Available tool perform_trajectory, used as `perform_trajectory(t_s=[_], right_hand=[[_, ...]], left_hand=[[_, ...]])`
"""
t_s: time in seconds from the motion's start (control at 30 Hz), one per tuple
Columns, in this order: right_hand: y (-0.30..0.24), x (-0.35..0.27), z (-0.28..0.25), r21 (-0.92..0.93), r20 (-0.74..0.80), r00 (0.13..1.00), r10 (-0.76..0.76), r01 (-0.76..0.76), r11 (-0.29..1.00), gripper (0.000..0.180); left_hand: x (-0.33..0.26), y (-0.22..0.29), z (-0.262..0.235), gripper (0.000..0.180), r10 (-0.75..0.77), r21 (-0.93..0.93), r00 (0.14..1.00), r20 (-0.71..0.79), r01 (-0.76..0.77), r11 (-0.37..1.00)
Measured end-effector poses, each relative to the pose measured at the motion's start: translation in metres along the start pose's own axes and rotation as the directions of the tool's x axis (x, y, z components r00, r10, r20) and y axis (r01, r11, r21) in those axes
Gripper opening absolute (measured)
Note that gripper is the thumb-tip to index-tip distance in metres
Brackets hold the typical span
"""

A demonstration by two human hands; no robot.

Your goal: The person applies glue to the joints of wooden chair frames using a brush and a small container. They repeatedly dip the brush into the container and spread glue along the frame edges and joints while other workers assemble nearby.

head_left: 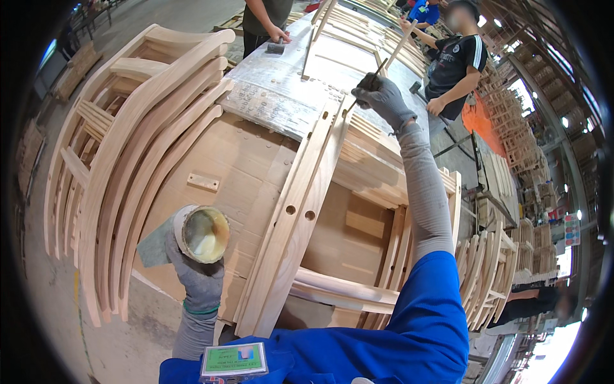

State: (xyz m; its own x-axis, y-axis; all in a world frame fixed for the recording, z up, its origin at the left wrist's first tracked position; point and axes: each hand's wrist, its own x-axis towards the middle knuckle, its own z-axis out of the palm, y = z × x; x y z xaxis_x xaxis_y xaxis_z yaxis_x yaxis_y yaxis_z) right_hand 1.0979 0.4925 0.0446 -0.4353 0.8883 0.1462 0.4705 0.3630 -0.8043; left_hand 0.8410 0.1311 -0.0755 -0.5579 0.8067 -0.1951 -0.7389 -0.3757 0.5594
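Observation:
My left hand point(197, 269), in a grey glove, is wrapped round a pot point(185, 238) with pale, creamy, glue-like paste inside, tilted so its mouth shows. My right hand point(385, 101), also gloved, is raised at the far end of two long wooden rails. It grips a thin dark stick point(382, 66), whose lower end is at the rails' far tips; I cannot make out whether it touches them. Side by side, the left rail point(270, 256) and right rail point(314, 198) each have a round hole near the middle and a slot near the far end.
Curved wooden chair frames point(137, 137) stand stacked at left. A small wooden block point(203, 182) lies on the cardboard-covered bench point(246, 163). More wooden frames point(345, 285) sit right of the rails. Beyond, two people work at a plastic-covered table point(265, 96) with a mallet point(275, 47).

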Motion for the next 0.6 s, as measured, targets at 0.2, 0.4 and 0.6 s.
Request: perform_trajectory(t_s=[0.2, 0.4, 0.6], right_hand=[[-0.003, 0.000, 0.000, 0.037, -0.008, 0.999, -0.051, 0.051, 0.998, 0.015], [-0.014, -0.002, 0.006, 0.034, -0.004, 0.999, 0.039, -0.039, 0.999, 0.020], [0.001, 0.013, 0.007, 0.047, -0.195, 0.979, 0.049, -0.040, 0.998, 0.026]], left_hand=[[0.000, -0.003, 0.000, 0.046, 0.002, -0.009, 1.000, -0.014, -0.002, 1.000], [-0.001, 0.004, 0.004, 0.045, 0.000, -0.027, 0.999, 0.033, 0.001, 1.000], [-0.003, 0.005, -0.005, 0.044, 0.020, -0.051, 0.998, 0.067, -0.017, 0.999]])
